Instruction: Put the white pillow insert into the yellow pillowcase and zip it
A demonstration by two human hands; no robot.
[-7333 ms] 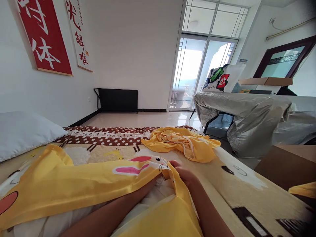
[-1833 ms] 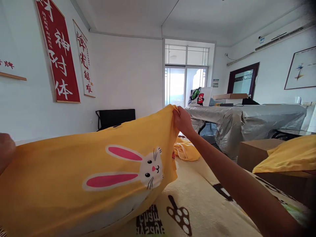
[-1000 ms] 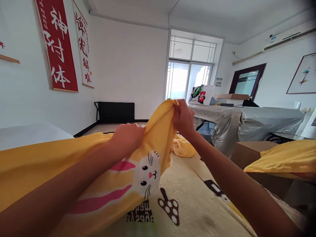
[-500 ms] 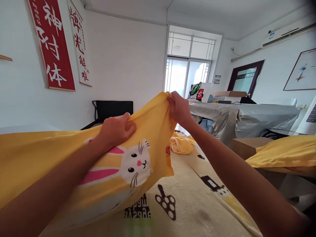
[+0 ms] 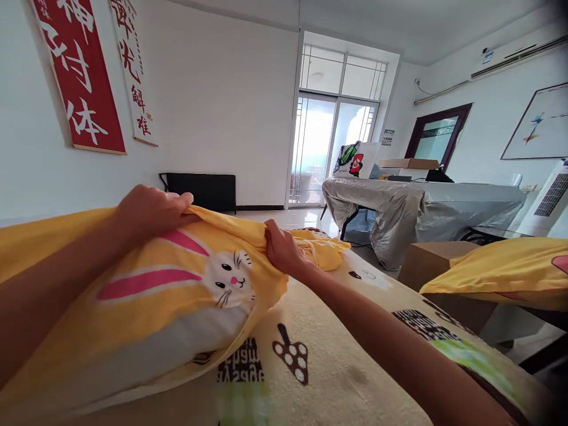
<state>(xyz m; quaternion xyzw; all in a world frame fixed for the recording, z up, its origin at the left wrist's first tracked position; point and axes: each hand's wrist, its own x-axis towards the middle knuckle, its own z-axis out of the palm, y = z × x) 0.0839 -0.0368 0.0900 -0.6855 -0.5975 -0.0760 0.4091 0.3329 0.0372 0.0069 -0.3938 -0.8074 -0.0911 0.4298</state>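
Observation:
A yellow pillowcase (image 5: 133,331) printed with a white rabbit stretches across the left side, with a white pillow (image 5: 190,340) partly showing through its open near side. My left hand (image 5: 153,210) is closed on the fabric along the upper edge, thumb on top. Further right, my right hand (image 5: 281,248) grips the same edge close to the corner beyond the rabbit's head. Between the two hands the cloth is drawn into a taut fold. Beneath lies a cream patterned blanket (image 5: 328,331).
A crumpled yellow cloth (image 5: 322,251) lies beyond my right hand. At right, a yellow pillow (image 5: 497,266) rests by a cardboard box (image 5: 426,260). Behind stands a table under a grey plastic cover (image 5: 461,204). A black panel (image 5: 204,190) is against the back wall.
Both hands have come down, the right one most, bringing the raised corner lower. My left hand has shifted left along the edge. More white pillow shows, and the view has tilted slightly downward.

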